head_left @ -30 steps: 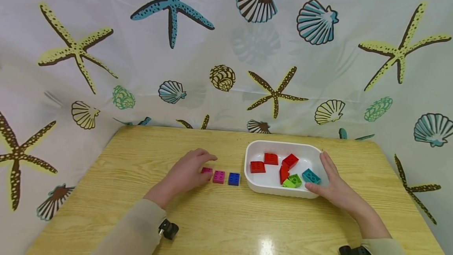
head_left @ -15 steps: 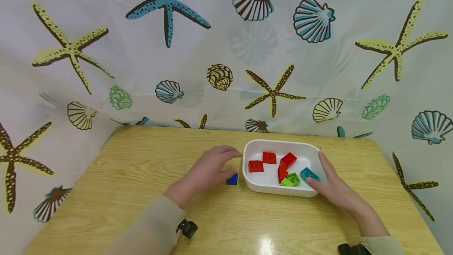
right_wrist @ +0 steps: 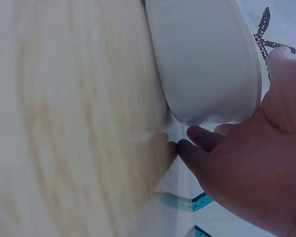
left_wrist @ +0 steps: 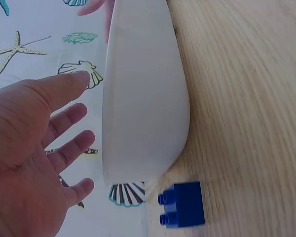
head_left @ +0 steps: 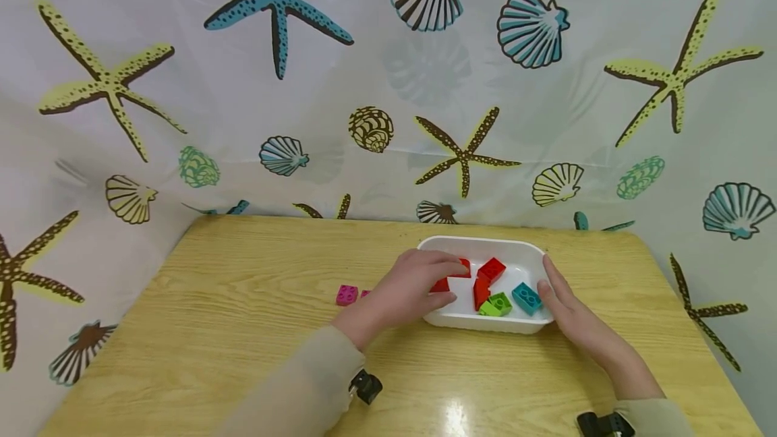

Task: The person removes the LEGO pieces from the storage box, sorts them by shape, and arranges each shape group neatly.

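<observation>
A white plastic tray (head_left: 485, 324) stands on the wooden table. Red building bricks (head_left: 492, 270), lime green bricks (head_left: 499, 303) and a teal brick (head_left: 527, 298) lie in it. My left hand (head_left: 413, 288) hovers over the tray's left end, near the red bricks; the left wrist view shows its fingers spread, holding nothing. On the table by the tray's left end is a blue brick (left_wrist: 185, 205), hidden by my left hand in the head view. At the tray's right end, my right hand (head_left: 577, 319) rests with extended fingers against the outer wall.
A pink brick (head_left: 347, 295) sits on the table left of the tray, with a second pink brick (head_left: 366, 293) mostly covered by my left hand. Behind the table hangs a curtain (head_left: 340, 86) printed with shells and starfish.
My left hand has moved right, from the pink bricks past the blue brick to above the tray's left end. My right hand stays at the tray; its thumb has shifted toward the rim.
</observation>
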Tool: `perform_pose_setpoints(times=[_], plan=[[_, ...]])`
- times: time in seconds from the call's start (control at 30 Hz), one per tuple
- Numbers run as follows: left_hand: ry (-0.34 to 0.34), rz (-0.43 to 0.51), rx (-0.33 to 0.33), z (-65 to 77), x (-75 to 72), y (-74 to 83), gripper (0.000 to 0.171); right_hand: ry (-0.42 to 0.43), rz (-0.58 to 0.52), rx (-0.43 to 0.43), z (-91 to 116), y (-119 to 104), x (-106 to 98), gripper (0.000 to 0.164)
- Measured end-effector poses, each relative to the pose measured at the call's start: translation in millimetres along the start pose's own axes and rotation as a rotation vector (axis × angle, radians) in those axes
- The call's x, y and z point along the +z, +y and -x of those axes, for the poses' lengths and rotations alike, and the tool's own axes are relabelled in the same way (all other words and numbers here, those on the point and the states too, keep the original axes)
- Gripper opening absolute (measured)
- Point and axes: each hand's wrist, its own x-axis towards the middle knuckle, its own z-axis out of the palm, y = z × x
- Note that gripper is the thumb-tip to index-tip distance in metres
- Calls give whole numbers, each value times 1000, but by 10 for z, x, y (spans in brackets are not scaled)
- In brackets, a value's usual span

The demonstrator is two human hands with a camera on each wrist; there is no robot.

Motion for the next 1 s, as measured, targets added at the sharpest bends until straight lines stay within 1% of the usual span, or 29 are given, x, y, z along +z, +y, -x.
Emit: perform_pose_setpoints(times=[0.07,0.3,0.53,0.63,0.73,0.87,1.0], plan=[[-8,-6,13,-62,32,24,47,-1,2,-2,-2,-6,1,68],[-24,-66,97,-298,149,117,45,4,-7,-5,-4,5,9,67],[-92,-75,88,-460,244,197,51,3,-14,-12,-17,28,11,66],[-119,-64,89,-509,280,194,53,1,-11,-6,-25,29,14,66],[-134,-45,111,-553,309,181,52,0,-10,-3,-29,34,13,66],[-163,-50,136,-604,344,153,50,0,-7,-9,-39,46,11,66],[-201,-43,119,-628,379,133,47,1,-12,-9,-38,50,13,66]])
